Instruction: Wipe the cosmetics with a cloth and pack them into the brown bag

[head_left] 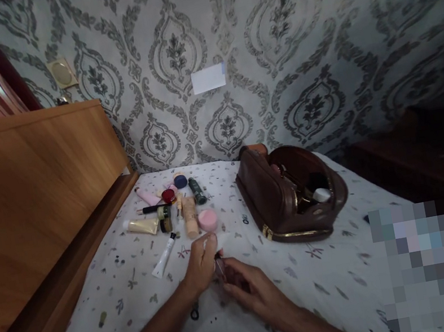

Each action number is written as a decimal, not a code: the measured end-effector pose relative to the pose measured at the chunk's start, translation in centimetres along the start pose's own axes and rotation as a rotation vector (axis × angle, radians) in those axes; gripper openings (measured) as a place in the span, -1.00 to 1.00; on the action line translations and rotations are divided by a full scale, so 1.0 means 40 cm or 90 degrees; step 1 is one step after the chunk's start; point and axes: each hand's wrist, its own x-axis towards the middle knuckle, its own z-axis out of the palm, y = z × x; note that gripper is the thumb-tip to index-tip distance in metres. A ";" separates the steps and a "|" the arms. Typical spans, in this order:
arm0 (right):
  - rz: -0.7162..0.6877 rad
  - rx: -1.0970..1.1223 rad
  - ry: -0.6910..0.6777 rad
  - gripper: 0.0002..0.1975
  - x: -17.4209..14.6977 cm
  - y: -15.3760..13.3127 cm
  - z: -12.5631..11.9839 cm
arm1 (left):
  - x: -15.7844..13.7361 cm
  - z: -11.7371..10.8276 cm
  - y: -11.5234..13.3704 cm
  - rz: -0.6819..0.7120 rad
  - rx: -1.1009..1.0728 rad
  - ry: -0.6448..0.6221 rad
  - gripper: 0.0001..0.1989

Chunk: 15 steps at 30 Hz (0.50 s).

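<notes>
My left hand (202, 262) and my right hand (254, 286) meet above the patterned white sheet. Between their fingers is a small dark object with a thin shiny edge (220, 268); its kind is too small and shaded to tell. The left fingers are closed around its upper side, while the right thumb and fingertips pinch it from the right. Just beyond the left hand sit a pink round jar (208, 220) and a beige tube (190, 217). A white tube (164, 256) lies to its left. Right of both hands stands a brown leather bag (266, 198), unzipped, with items inside.
Several cosmetics lie farther left, among them a gold tube (142, 226), a pink tube (148, 196), a red jar (168, 196), a blue-lidded jar (180, 181) and a dark green bottle (197, 190). A wooden panel (36, 181) borders the left side. The patterned wall (188, 120) closes off the back.
</notes>
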 end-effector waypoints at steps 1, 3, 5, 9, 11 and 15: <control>-0.009 -0.007 0.017 -0.73 0.001 0.001 -0.003 | 0.001 -0.003 -0.001 0.014 -0.001 -0.016 -0.54; -0.022 -0.015 0.050 -0.72 0.003 0.003 -0.007 | 0.003 -0.009 -0.001 0.027 -0.001 -0.052 -0.64; -0.027 -0.027 0.071 -0.74 0.004 0.004 -0.009 | 0.006 -0.013 0.000 0.023 -0.006 -0.066 -0.70; -0.028 -0.033 0.089 -0.77 0.004 0.002 -0.009 | 0.008 -0.017 0.006 0.011 -0.042 -0.089 -0.71; -0.030 -0.027 0.097 -0.79 0.004 0.002 -0.009 | 0.007 -0.017 0.010 -0.008 -0.051 -0.104 -0.69; -0.024 -0.033 0.098 -0.82 0.002 0.004 -0.013 | 0.008 -0.013 0.009 -0.074 -0.079 -0.110 -0.68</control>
